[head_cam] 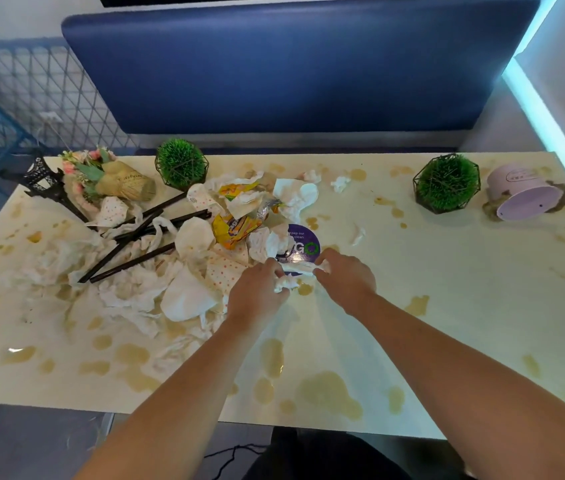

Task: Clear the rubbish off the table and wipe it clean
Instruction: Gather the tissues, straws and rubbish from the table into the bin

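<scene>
A cream table [447, 323] is spotted with brown liquid stains. A heap of crumpled white tissues [184, 289], dotted paper wrappers, yellow snack packets [232, 228] and black chopsticks [135, 251] covers its left and middle. My left hand [257, 296] and my right hand [347, 275] both grip a crumpled white tissue [296, 271] stretched between them, just in front of a round purple sticker [303, 249]. Small tissue scraps [340, 183] lie farther back.
Two green ball plants in wire frames [180, 164] [447, 183] stand at the back. A tipped pink round box [523, 194] lies at the right, a flower bouquet [115, 178] and a black Eiffel tower model [49, 185] at the left. A blue bench [291, 71] runs behind.
</scene>
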Demonstrator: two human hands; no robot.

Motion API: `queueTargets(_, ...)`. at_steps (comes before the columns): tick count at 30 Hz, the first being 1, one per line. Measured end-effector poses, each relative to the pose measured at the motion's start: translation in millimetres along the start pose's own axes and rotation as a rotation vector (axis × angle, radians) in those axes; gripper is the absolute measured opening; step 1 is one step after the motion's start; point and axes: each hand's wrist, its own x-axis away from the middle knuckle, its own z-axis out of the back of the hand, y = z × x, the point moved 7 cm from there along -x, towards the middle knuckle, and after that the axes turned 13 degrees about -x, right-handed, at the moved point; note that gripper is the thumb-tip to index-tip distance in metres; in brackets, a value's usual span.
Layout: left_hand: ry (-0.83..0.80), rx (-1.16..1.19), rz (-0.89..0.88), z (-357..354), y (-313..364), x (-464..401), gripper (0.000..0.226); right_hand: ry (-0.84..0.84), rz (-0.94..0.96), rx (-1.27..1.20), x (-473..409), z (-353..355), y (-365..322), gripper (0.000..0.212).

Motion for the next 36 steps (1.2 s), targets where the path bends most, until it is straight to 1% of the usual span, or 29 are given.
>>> queueTargets(5, 0.004, 0.016, 0.148, 11.1, -12.6, -5.8, 0.024, -0.098, 0.027, 0.133, -9.5, -16.2, 8.3, 0.033)
queueTargets(7, 0.004, 0.044, 0.192, 13.1, -16.6, -7.9, 0.022, -0.115, 0.014, 0.187, -11.0, -21.4, 15.0, 0.033)
queueTargets(11, -0.026, 0.119, 0.243, 16.1, -19.7, -13.5, 0.026, -0.035, 0.04, 0.222, -14.2, -20.7, 18.7, 0.021)
queueTargets(13, -0.028, 0.153, 0.274, 18.8, -20.9, -15.8, 0.028, -0.009, 0.029, 0.211, -15.8, -20.2, 20.1, 0.018)
queueTargets(15, -0.016, 0.199, 0.304, 21.4, -22.1, -18.2, 0.026, 0.007, -0.013, 0.115, -17.7, -19.3, 22.5, 0.018)
queueTargets(18, 0.021, 0.295, 0.311, 27.1, -21.0, -20.5, 0.024, 0.047, -0.101, -0.205, -18.3, -12.2, 21.9, 0.02)
queueTargets(20, 0.039, 0.362, 0.287, 27.5, -20.8, -23.0, 0.027, 0.07, -0.131, -0.404, -18.7, -7.2, 17.7, 0.024)
queueTargets(22, 0.052, 0.407, 0.252, 29.3, -19.8, -26.1, 0.027, 0.087, -0.147, -0.571, -20.5, -3.2, 13.1, 0.023)
queueTargets(25, 0.063, 0.434, 0.209, 32.5, -15.7, -29.5, 0.025, 0.12, -0.177, -0.753, -22.9, 4.3, 8.4, 0.029)
queueTargets(26, 0.066, 0.446, 0.2, 32.7, -13.8, -30.3, 0.024, 0.13, -0.189, -0.796, -22.4, 7.7, 7.8, 0.029)
queueTargets(28, 0.048, 0.491, 0.205, 31.3, -9.8, -31.0, 0.024, 0.144, -0.194, -0.878, -18.6, 15.3, 6.6, 0.023)
queueTargets(31, -0.021, 0.617, 0.223, 27.8, -0.3, -31.5, 0.029, 0.185, -0.219, -0.976, -7.8, 27.9, 10.3, 0.015)
queueTargets(34, -0.059, 0.657, 0.161, 26.0, 17.3, -31.8, 0.03, 0.248, -0.209, -0.997, 8.6, 42.9, 15.2, 0.016)
queueTargets(36, -0.072, 0.659, 0.096, 25.3, 32.0, -30.8, 0.03, 0.303, -0.218, -1.059, 21.9, 50.5, 22.0, 0.014)
